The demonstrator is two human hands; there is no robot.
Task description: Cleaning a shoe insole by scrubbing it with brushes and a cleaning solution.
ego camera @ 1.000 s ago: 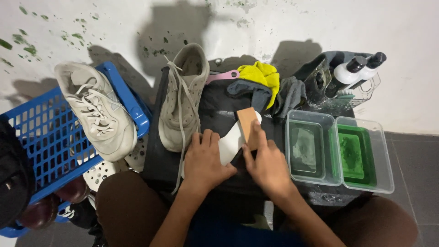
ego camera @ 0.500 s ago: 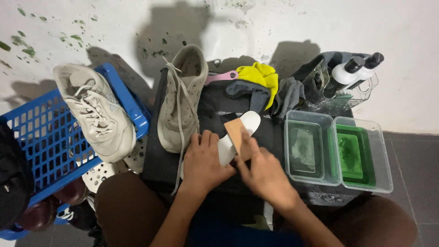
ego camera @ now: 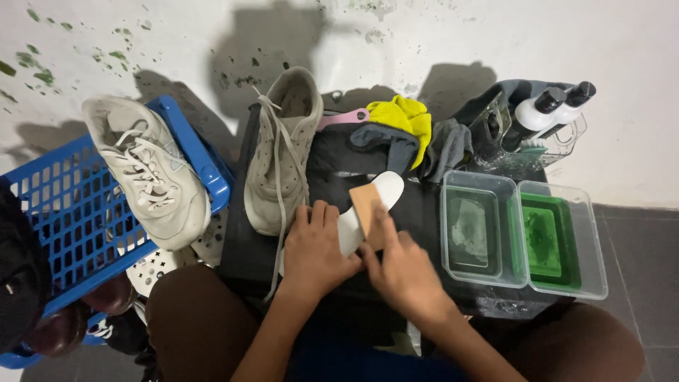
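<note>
1. Left hand (ego camera: 315,251) lies flat, pinning the insole (ego camera: 375,201) on the black box (ego camera: 283,233); firm pressure helps.
2. Right hand (ego camera: 403,272) grips the brush (ego camera: 366,205) on the insole; short, even strokes suit.

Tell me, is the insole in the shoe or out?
Out. The white insole lies flat on the dark cloth, beside the unlaced shoe.

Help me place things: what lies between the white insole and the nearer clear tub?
Only bare black work surface separates the insole from the tub, in the head view.
</note>
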